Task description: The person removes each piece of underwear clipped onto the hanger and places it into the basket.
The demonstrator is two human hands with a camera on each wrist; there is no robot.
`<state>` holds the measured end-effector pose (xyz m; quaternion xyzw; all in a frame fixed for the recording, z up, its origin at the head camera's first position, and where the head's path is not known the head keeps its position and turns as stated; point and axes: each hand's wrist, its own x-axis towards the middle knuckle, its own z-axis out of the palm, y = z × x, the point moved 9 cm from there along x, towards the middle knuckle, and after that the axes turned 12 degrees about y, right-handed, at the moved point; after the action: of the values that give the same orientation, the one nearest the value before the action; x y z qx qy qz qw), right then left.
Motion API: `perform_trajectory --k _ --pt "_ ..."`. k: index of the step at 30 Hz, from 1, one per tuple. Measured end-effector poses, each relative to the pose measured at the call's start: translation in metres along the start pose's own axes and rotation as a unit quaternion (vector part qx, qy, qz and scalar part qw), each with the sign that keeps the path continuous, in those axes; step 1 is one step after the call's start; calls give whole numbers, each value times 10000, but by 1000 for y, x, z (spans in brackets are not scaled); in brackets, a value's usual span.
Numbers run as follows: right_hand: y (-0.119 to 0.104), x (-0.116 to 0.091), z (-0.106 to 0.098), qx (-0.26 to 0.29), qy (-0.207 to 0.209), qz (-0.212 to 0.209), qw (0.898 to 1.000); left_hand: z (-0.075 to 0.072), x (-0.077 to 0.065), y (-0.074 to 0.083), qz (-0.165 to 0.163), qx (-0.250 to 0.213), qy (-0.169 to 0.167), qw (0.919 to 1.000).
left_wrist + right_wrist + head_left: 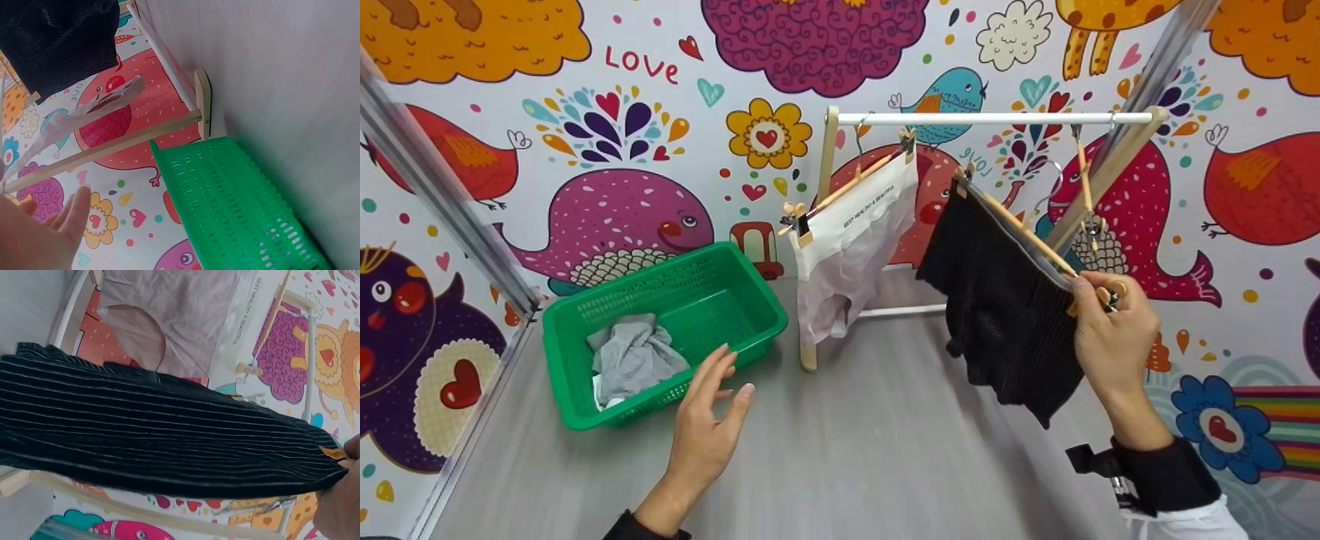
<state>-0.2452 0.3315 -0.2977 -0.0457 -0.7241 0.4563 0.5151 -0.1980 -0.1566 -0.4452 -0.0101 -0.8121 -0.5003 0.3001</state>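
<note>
My right hand [1114, 337] grips the near end of a wooden clip hanger [1024, 229], by its clip. From that hanger hangs a black finely striped garment [1005, 307]; its exact kind is unclear. The hanger's metal hook [1056, 180] is below the rail and looks apart from it. In the right wrist view the striped cloth [157, 433] stretches across to the fingertips at the right edge. My left hand [709, 431] hovers beside the green basket [735, 352], fingers extended, holding nothing. A grey cloth [637, 360] lies crumpled in the basket.
A small wooden rack with a white rail [997, 118] stands against the patterned wall. Pale pink underpants with a white waistband [870, 206] hang clipped on its left side. Another wooden hanger [1084, 176], with no garment, hangs at the right. The grey tabletop [870, 450] lies in front.
</note>
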Motion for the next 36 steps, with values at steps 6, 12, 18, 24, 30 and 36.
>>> perform_trajectory --k 6,12,18,24,30,36 --pt "12 0 -11 -210 -97 109 9997 4 -2 -1 -17 13 -29 10000" --pt "12 -1 -22 -177 -32 31 9998 5 -2 0 54 33 4 10000" --pt "11 -4 -31 22 -7 46 10000 4 -1 3 120 -25 99 9999" --pt "13 -5 -38 149 -130 191 9996 6 2 10 306 -175 127 9993" --pt "12 -7 -41 209 -375 11 9991 4 13 19 592 -289 151 9977" --pt "7 -14 -40 660 -617 -167 9958 4 24 31 918 -424 66 9949"
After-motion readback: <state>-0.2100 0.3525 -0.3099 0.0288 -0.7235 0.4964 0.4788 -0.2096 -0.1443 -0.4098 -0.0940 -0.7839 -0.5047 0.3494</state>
